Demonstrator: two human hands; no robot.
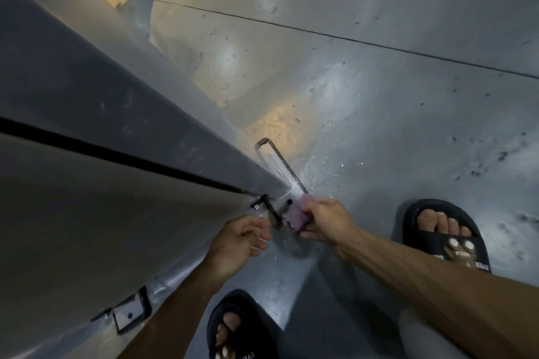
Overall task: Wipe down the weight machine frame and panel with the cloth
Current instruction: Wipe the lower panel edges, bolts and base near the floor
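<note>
I look straight down the grey weight machine panel [96,114] to its base on the floor. A pale frame foot plate [280,175] with a dark edge sticks out from the bottom corner. My right hand [326,220] grips a bunched purple cloth [296,217] against the lower end of that plate, beside a black bolt hole. My left hand [237,237] hangs close to the left of the cloth with loosely curled fingers, holding nothing, just below a small black bracket [264,205] on the panel's edge.
The grey floor [379,96] is scuffed, with a thin seam line and white specks near the foot plate. My feet in black slides stand at the right [446,239] and at the bottom middle [239,329]. Another bolted bracket [131,313] sits at the lower left.
</note>
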